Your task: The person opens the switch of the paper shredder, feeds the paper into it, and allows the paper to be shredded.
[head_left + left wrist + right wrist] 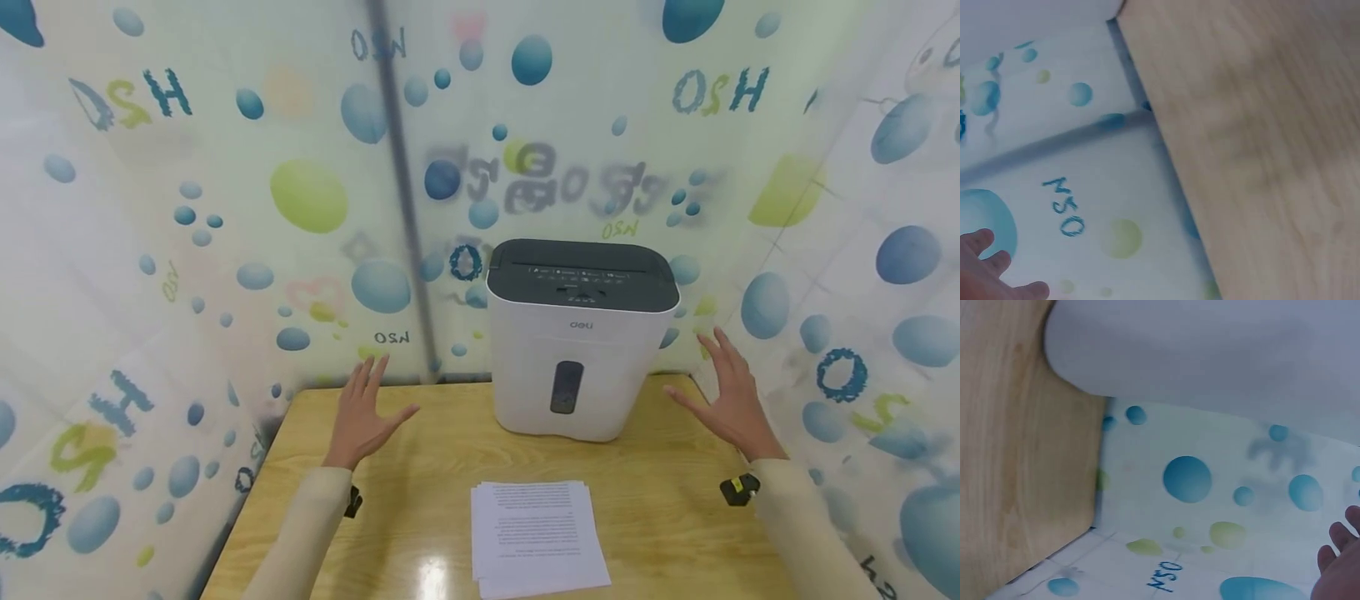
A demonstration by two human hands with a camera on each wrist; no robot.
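In the head view my left hand (366, 418) hovers over the left part of the table, fingers spread and holding nothing. My right hand (729, 402) is raised with spread fingers to the right of a white paper shredder (577, 367), apart from it. The shredder has a dark grey top and a small dark window in front, and stands upright near the back edge. A stack of printed paper sheets (536, 537) lies in front of it, between the two forearms. Fingertips of the left hand (991, 269) and the right hand (1342, 556) show in the wrist views.
The wooden table (420, 467) backs onto a curtain (315, 250) printed with bubbles and letters, which also hangs along both sides. A dark vertical pole shows behind the curtain, left of the shredder. Small dark devices sit on both wrists.
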